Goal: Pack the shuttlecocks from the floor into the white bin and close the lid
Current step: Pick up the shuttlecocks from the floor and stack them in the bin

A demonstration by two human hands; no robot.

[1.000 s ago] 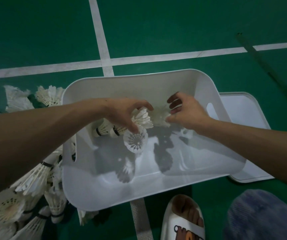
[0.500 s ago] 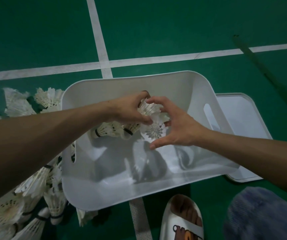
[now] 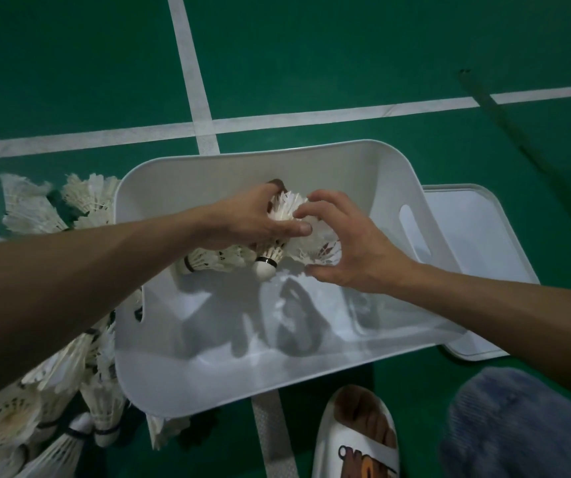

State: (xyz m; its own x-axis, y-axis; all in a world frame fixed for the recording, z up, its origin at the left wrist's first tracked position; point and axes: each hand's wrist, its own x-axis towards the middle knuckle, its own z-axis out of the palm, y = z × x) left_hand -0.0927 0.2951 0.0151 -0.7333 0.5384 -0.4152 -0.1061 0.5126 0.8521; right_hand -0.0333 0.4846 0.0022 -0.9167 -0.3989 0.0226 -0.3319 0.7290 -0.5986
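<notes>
Left hand (image 3: 256,219) clenches a bunch of shuttlecocks (image 3: 287,208) above the middle of the white bin (image 3: 242,160), and the right hand (image 3: 356,250) curls finger and thumb round the feather skirt of the end shuttlecock (image 3: 318,250), which touches the bunch. The main risk is crushed or bent feathers, since both hands squeeze the skirts and not the cork tips. A pull by the right hand could also snag the meshed feathers and drag others loose. One shuttlecock (image 3: 265,267) hangs cork-down below the left hand and looks likely to slip. It would probably land in the bin, so little harm. The shuttlecocks are white and rather frayed, with pale cork tips ringed by a dark band. Inside the bin I see only shadows. A large pile (image 3: 53,381) lies on the green floor (image 3: 311,63) against the bin's left wall, so most of the packing looks undone. The lid (image 3: 477,229) lies flat just beside the bin on the right.
</notes>
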